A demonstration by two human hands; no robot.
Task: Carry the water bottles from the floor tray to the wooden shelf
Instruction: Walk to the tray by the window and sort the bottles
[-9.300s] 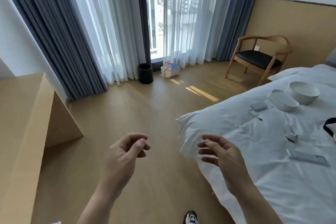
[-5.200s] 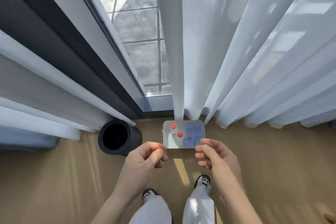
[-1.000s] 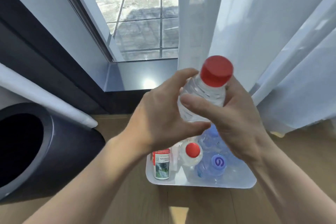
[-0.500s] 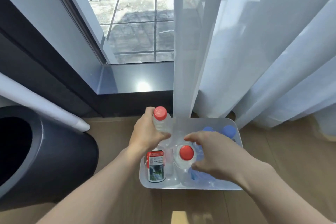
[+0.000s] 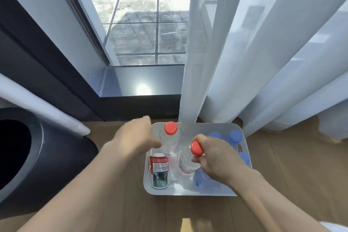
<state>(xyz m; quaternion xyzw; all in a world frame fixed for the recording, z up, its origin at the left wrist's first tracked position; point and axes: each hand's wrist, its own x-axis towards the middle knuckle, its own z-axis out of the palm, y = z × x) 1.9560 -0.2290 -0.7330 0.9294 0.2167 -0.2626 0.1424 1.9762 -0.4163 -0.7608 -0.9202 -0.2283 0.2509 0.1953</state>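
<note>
- Tray [image 5: 192, 193]: white plastic, smooth, semi-matt.
- Water bottles [image 5: 170, 138]: clear glossy plastic; caps [image 5: 170, 128] smooth red plastic, others blue [image 5: 235, 135].
- Bottle label [image 5: 160, 171]: printed, glossy.
- Floor [image 5: 291, 165]: wood-look planks, matt.
- Curtain [image 5: 244, 62]: sheer white cloth.
- Bin [image 5: 56, 156]: dark, smooth, slight sheen.
- Window sill [image 5: 141, 84]: grey, glossy.

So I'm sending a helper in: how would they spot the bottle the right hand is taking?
Find the white tray on the floor below the sheer curtain. The bottle stands mid-tray, its neck in the right hand. Its cap is red and it is clear, unlike the blue bottles to its right.
</note>
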